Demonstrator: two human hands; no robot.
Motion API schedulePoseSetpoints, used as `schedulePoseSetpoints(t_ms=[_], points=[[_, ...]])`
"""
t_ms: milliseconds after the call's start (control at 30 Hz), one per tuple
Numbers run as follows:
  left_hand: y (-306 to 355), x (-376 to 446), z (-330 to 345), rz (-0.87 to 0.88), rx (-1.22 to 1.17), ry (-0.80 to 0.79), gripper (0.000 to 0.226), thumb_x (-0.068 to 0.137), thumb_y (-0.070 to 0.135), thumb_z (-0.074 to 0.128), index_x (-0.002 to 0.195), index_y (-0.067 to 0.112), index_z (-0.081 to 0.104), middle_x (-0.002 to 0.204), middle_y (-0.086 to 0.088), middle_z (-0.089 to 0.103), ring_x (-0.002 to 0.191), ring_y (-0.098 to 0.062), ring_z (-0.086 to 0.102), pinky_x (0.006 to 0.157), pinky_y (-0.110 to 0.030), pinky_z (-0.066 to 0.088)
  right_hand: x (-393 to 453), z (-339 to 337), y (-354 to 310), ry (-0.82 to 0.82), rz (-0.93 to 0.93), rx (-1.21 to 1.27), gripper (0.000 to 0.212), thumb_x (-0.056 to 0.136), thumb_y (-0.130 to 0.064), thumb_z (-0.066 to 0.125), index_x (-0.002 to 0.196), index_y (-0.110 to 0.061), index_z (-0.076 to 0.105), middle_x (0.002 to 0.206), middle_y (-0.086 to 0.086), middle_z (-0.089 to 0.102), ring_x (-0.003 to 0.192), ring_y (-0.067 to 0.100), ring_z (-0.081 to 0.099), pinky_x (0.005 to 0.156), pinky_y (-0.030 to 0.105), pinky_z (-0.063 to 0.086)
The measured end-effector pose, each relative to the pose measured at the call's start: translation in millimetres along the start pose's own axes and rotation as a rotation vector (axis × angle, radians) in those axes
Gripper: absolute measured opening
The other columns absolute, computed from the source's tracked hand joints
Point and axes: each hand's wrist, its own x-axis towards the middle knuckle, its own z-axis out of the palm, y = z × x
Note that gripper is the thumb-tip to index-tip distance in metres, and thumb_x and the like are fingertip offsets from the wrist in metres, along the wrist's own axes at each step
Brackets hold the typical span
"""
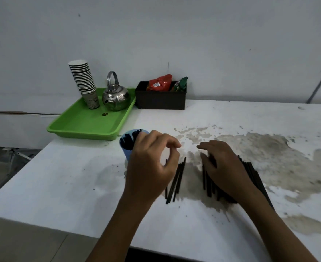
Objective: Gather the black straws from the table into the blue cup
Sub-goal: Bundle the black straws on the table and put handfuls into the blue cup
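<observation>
On the table (61,178), the right hand (224,167) lies flat, fingers straight, on a pile of black straws (254,173) running near-to-far. A smaller bunch (176,180) lies parallel just right of the left hand (150,159), which hovers loosely curled, seemingly empty, beside the blue cup (126,148), itself holding straws.
</observation>
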Motion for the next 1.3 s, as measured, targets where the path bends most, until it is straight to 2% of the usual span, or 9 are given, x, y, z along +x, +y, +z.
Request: schedulePoseSetpoints(t_ms=[233, 333, 467, 600, 867, 1000, 1067, 1167, 1300], points=[[24, -14, 54, -0.223, -0.032, -0.282, 0.013, 0.088, 0.025, 0.068, 0.099, 0.028, 0.073, 0.083, 0.017, 0.068, 0.061, -0.002, 0.058, 0.062, -0.004, 0.042, -18, -16, 33, 0.132, 0.191, -0.016, 0.044, 0.083, 0.008, 0.050, 0.117, -0.015, 0.065, 0.119, 0.006, 0.064, 0.121, 0.022, 0.049, 0.090, 0.021, 0.034], [30, -13, 74, -0.343, -0.010, -0.374, 0.017, 0.089, 0.035, 0.068, 0.103, 0.027, 0.075, 0.088, 0.013, 0.073, 0.064, -0.001, 0.061, 0.068, -0.010, 0.051, -21, -17, 39, 0.134, 0.233, -0.002, 0.049, 0.082, 0.008, 0.047, 0.121, -0.016, 0.063, 0.123, 0.004, 0.063, 0.122, 0.021, 0.048, 0.092, 0.021, 0.034], [41, -7, 93, -0.404, 0.035, -0.440, 0.033, 0.082, 0.055, 0.070, 0.100, 0.027, 0.073, 0.084, 0.013, 0.071, 0.073, -0.002, 0.063, 0.063, -0.005, 0.040, -21, -19, 42, 0.079, 0.258, 0.019, 0.046, 0.085, 0.004, 0.045, 0.123, -0.018, 0.061, 0.127, 0.001, 0.061, 0.121, 0.021, 0.048, 0.093, 0.030, 0.043], [54, -4, 112, -0.433, 0.059, -0.490, 0.058, 0.071, 0.069, 0.071, 0.106, 0.023, 0.070, 0.087, 0.012, 0.069, 0.083, -0.006, 0.065, 0.075, -0.022, 0.054, -22, -21, 44, 0.053, 0.327, 0.120, 0.058, 0.081, 0.008, 0.041, 0.132, -0.017, 0.055, 0.136, 0.000, 0.056, 0.126, 0.018, 0.047, 0.101, 0.028, 0.039], [60, 9, 128, -0.532, 0.014, -0.600, 0.060, 0.069, 0.060, 0.081, 0.109, 0.018, 0.066, 0.086, 0.006, 0.070, 0.085, -0.011, 0.067, 0.077, -0.024, 0.053, -24, -26, 50, 0.169, 0.438, 0.208, 0.065, 0.080, 0.013, 0.035, 0.136, -0.017, 0.051, 0.140, 0.003, 0.051, 0.133, 0.017, 0.041, 0.101, 0.019, 0.027], [54, 15, 131, -0.586, -0.016, -0.667, 0.044, 0.069, 0.054, 0.083, 0.085, 0.019, 0.061, 0.073, 0.006, 0.065, 0.069, -0.011, 0.061, 0.070, -0.031, 0.054, -24, -25, 52, 0.158, 0.427, 0.210, 0.066, 0.079, 0.013, 0.035, 0.136, -0.016, 0.051, 0.139, 0.004, 0.052, 0.133, 0.017, 0.041, 0.102, 0.020, 0.027], [49, 16, 132, -0.599, -0.019, -0.689, 0.047, 0.071, 0.053, 0.082, 0.073, 0.014, 0.057, 0.063, -0.003, 0.058, 0.059, -0.015, 0.052, 0.063, -0.035, 0.051, -24, -25, 51, 0.152, 0.428, 0.216, 0.066, 0.079, 0.013, 0.035, 0.135, -0.016, 0.052, 0.139, 0.004, 0.053, 0.133, 0.017, 0.041, 0.101, 0.020, 0.028], [43, 18, 132, -0.618, -0.060, -0.722, 0.054, 0.075, 0.053, 0.078, 0.075, 0.000, 0.066, 0.062, -0.011, 0.061, 0.055, -0.019, 0.053, 0.055, -0.032, 0.041, -24, -26, 51, 0.160, 0.425, 0.206, 0.065, 0.079, 0.012, 0.035, 0.135, -0.015, 0.052, 0.138, 0.003, 0.053, 0.133, 0.017, 0.041, 0.101, 0.019, 0.028], [38, 19, 126, -0.635, -0.162, -0.758, 0.033, 0.085, 0.047, 0.072, 0.070, 0.017, 0.069, 0.065, 0.000, 0.069, 0.061, -0.016, 0.067, 0.057, -0.027, 0.047, -23, -26, 51, 0.177, 0.427, 0.189, 0.063, 0.079, 0.012, 0.036, 0.134, -0.015, 0.053, 0.137, 0.003, 0.054, 0.132, 0.017, 0.042, 0.101, 0.018, 0.028]])
